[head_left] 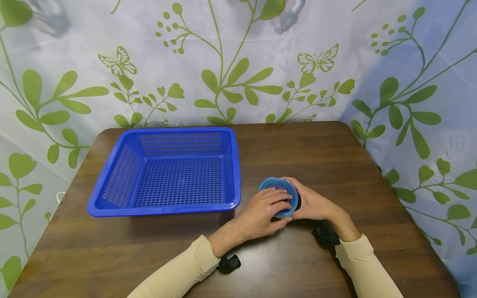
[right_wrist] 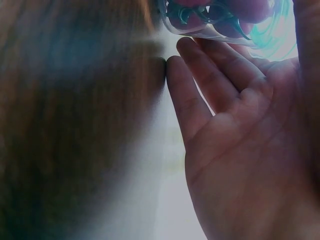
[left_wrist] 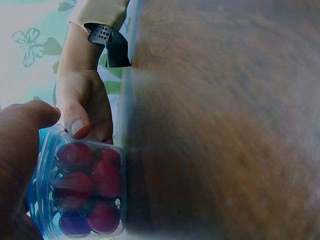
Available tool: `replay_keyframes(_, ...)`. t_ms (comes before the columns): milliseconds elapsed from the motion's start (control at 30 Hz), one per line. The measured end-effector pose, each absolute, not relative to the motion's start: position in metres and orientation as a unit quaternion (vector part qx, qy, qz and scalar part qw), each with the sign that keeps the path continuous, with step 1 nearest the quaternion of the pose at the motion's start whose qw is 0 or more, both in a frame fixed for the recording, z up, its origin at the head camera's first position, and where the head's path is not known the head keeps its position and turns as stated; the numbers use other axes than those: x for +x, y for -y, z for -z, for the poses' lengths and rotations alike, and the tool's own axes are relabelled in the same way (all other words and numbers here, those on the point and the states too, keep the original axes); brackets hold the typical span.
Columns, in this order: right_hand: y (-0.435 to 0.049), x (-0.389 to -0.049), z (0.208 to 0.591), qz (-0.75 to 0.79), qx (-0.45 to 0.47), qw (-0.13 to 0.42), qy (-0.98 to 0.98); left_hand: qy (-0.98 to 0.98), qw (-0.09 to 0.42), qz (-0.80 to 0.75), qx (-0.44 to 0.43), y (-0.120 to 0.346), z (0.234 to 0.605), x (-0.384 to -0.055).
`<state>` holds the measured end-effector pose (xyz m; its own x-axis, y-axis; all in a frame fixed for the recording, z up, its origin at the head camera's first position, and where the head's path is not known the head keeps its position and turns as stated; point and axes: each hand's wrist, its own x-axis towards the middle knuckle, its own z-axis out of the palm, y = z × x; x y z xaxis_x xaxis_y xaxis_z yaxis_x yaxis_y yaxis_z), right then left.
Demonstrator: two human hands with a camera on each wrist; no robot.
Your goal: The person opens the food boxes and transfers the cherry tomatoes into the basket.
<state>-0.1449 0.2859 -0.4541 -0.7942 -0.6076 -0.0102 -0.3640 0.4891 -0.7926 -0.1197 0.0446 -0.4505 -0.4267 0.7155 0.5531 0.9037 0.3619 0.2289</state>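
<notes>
The head view looks forward and down from above the table (head_left: 305, 153), far enough back to take in the whole basket (head_left: 164, 212), both sleeves and the patterned backdrop (head_left: 328, 25). The left wrist view sits close behind the left hand (head_left: 262, 209), facing past the container (head_left: 273, 181) toward the right hand (head_left: 313, 203). The right wrist view looks closely along the right palm; all three share the container and table

Shows light blue on the lid (head_left: 284, 184) under the left fingers (head_left: 280, 206), red on the fruit (left_wrist: 73, 190) beneath, deep blue on the basket (head_left: 164, 210) left of them, brown wood grain on the table (head_left: 309, 153) below, green leaf-and-butterfly print on the white backdrop (head_left: 328, 29) beyond.
</notes>
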Motion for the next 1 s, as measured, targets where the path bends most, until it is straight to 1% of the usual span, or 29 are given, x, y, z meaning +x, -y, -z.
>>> replay_keyframes(333,-0.286,-0.1443,0.4548,0.412,-0.28,0.147,-0.854,0.805,0.17,0.264,-0.503,-0.0445,0.4491,-0.1186)
replay_keyframes(700,-0.2864,-0.1455,0.4549,0.418,-0.289,0.145,-0.849,0.811,0.181,0.249,-0.498,-0.0447,0.448,-0.1186)
replay_keyframes(1000,-0.2856,-0.1454,0.4557,0.42,-0.285,0.15,-0.848,0.808,0.178,0.256,-0.5,-0.044,0.448,-0.1187)
